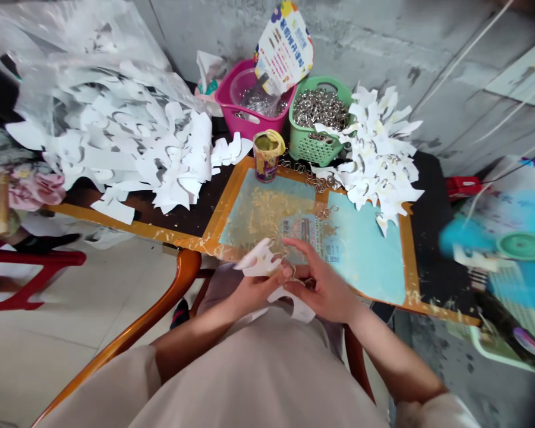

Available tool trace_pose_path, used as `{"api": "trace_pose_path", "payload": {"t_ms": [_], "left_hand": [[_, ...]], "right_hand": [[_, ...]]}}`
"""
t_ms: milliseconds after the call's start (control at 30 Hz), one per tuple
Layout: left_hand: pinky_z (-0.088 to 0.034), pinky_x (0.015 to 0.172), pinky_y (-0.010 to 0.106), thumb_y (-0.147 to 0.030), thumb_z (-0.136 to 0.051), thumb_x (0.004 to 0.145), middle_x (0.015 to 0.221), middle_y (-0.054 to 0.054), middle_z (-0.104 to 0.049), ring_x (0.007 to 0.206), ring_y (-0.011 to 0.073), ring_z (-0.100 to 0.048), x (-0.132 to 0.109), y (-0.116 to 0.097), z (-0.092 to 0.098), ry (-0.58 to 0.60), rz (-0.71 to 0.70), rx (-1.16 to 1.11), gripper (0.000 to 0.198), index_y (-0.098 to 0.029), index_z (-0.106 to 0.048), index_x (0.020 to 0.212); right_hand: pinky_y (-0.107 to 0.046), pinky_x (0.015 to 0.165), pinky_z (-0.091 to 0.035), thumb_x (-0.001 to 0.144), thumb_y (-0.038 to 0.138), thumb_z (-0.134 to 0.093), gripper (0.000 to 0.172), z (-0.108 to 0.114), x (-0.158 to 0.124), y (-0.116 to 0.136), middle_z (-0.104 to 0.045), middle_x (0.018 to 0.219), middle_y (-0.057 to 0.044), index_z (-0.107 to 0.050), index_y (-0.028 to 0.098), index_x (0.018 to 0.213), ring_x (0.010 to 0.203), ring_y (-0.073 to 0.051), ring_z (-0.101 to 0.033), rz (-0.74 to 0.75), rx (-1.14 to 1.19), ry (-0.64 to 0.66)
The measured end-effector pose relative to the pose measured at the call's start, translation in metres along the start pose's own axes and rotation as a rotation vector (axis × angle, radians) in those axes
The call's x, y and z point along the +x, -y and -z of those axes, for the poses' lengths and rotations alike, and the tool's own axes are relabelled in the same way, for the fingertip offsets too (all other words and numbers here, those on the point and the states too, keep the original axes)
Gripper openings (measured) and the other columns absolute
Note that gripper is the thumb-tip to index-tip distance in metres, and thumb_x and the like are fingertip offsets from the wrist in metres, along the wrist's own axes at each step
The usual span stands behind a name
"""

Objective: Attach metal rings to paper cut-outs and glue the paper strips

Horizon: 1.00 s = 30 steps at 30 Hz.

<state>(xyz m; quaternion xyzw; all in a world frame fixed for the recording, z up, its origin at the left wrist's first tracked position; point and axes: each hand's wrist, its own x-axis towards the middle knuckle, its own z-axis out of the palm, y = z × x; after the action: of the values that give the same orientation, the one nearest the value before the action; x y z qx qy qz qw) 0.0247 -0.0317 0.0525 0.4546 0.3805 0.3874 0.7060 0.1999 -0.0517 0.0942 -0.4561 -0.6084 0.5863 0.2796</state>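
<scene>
My left hand (261,290) is closed on a white cut-out piece (261,260) with curved notches, held just over the table's front edge. A second white section (301,308) hangs below my fingers; whether it belongs to the same piece I cannot tell. Between my fingertips shows a thin metal ring (293,272), at the edge of the white material. My right hand (325,288) meets the left one, its thumb and curled fingers around small metal rings, partly hidden in the palm. Its index finger stretches out over the piece.
A green basket (314,145) of metal rings and a pink basket (254,128) stand at the back. Before them are a small cup (266,157) and loose rings (325,212). White pieces lie heaped left (134,137) and right (374,157). A wooden chair arm (185,279) is at left.
</scene>
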Motion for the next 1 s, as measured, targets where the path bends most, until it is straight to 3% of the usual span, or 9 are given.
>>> {"api": "trace_pose_path", "payload": {"t_ms": [67, 200, 300, 400, 533, 633, 800, 900, 1000], "left_hand": [[-0.035, 0.052, 0.021, -0.052, -0.071, 0.081, 0.059, -0.004, -0.04, 0.056, 0.0079, -0.038, 0.001, -0.011, 0.001, 0.04, -0.017, 0.045, 0.047, -0.017, -0.047, 0.061], [-0.029, 0.045, 0.021, -0.056, -0.067, 0.082, 0.056, -0.005, -0.04, 0.048, 0.0072, -0.035, -0.003, -0.022, -0.006, 0.086, 0.066, -0.134, 0.048, -0.018, -0.045, 0.063], [-0.03, 0.042, 0.021, -0.061, -0.065, 0.08, 0.053, -0.005, -0.041, 0.045, 0.0079, -0.036, -0.005, -0.021, -0.014, 0.071, 0.131, -0.225, 0.049, -0.019, -0.045, 0.063], [-0.033, 0.04, 0.023, -0.07, -0.063, 0.075, 0.053, -0.005, -0.042, 0.043, 0.0085, -0.038, -0.002, -0.014, -0.016, 0.027, 0.211, -0.222, 0.053, -0.021, -0.046, 0.067], [-0.04, 0.039, 0.026, -0.075, -0.066, 0.068, 0.054, -0.001, -0.051, 0.043, 0.0111, -0.047, 0.001, -0.004, -0.007, 0.06, 0.256, -0.107, 0.057, -0.019, -0.054, 0.068], [-0.042, 0.04, 0.024, -0.066, -0.074, 0.07, 0.055, 0.001, -0.056, 0.042, 0.0089, -0.047, -0.003, 0.002, 0.0, 0.126, 0.28, -0.019, 0.053, -0.015, -0.061, 0.068], [-0.043, 0.041, 0.025, -0.071, -0.074, 0.065, 0.057, 0.002, -0.06, 0.044, 0.0112, -0.051, -0.004, 0.012, 0.001, 0.168, 0.262, -0.06, 0.059, -0.013, -0.067, 0.077], [-0.042, 0.041, 0.024, -0.066, -0.075, 0.068, 0.052, 0.0, -0.056, 0.045, 0.0113, -0.05, 0.002, 0.013, 0.001, 0.078, 0.252, 0.046, 0.052, -0.015, -0.065, 0.073], [-0.038, 0.039, 0.022, -0.057, -0.079, 0.068, 0.048, -0.004, -0.05, 0.04, 0.0075, -0.042, 0.011, 0.018, 0.002, -0.039, 0.192, 0.154, 0.045, -0.016, -0.06, 0.065]], "right_hand": [[-0.025, 0.062, -0.044, 0.095, 0.032, -0.058, 0.069, 0.0, -0.002, 0.005, -0.062, 0.075, 0.004, -0.021, 0.032, 0.152, 0.064, -0.013, -0.054, 0.056, 0.052, 0.03], [-0.024, 0.054, -0.039, 0.093, 0.041, -0.06, 0.079, -0.009, -0.004, -0.007, -0.054, 0.066, 0.006, -0.013, 0.033, 0.155, 0.055, -0.011, -0.044, 0.159, 0.278, 0.0], [-0.026, 0.053, -0.042, 0.087, 0.048, -0.066, 0.094, -0.022, -0.001, -0.026, -0.054, 0.064, 0.007, -0.003, 0.033, 0.155, 0.053, -0.013, -0.047, 0.175, 0.451, -0.121], [-0.029, 0.053, -0.047, 0.083, 0.053, -0.069, 0.101, -0.028, 0.0, -0.036, -0.056, 0.066, 0.007, 0.001, 0.035, 0.154, 0.052, -0.015, -0.054, 0.098, 0.56, -0.212], [-0.033, 0.057, -0.053, 0.083, 0.054, -0.067, 0.092, -0.021, -0.002, -0.031, -0.062, 0.077, 0.003, -0.009, 0.038, 0.153, 0.058, -0.018, -0.062, -0.025, 0.529, -0.21], [-0.035, 0.059, -0.054, 0.083, 0.056, -0.066, 0.082, -0.019, -0.006, -0.029, -0.062, 0.074, 0.003, -0.023, 0.037, 0.15, 0.058, -0.018, -0.064, -0.054, 0.488, -0.186], [-0.033, 0.049, -0.05, 0.076, 0.071, -0.061, 0.082, -0.026, -0.004, -0.046, -0.054, 0.061, 0.003, -0.042, 0.027, 0.143, 0.055, -0.022, -0.062, -0.053, 0.533, -0.215], [-0.031, 0.05, -0.048, 0.082, 0.073, -0.049, 0.077, -0.018, 0.002, -0.052, -0.055, 0.067, 0.001, -0.04, 0.027, 0.143, 0.056, -0.019, -0.057, -0.023, 0.503, -0.268], [-0.029, 0.06, -0.049, 0.086, 0.06, -0.057, 0.075, -0.001, 0.006, -0.046, -0.059, 0.079, 0.001, -0.027, 0.029, 0.148, 0.065, -0.016, -0.057, 0.048, 0.365, -0.249]]}}
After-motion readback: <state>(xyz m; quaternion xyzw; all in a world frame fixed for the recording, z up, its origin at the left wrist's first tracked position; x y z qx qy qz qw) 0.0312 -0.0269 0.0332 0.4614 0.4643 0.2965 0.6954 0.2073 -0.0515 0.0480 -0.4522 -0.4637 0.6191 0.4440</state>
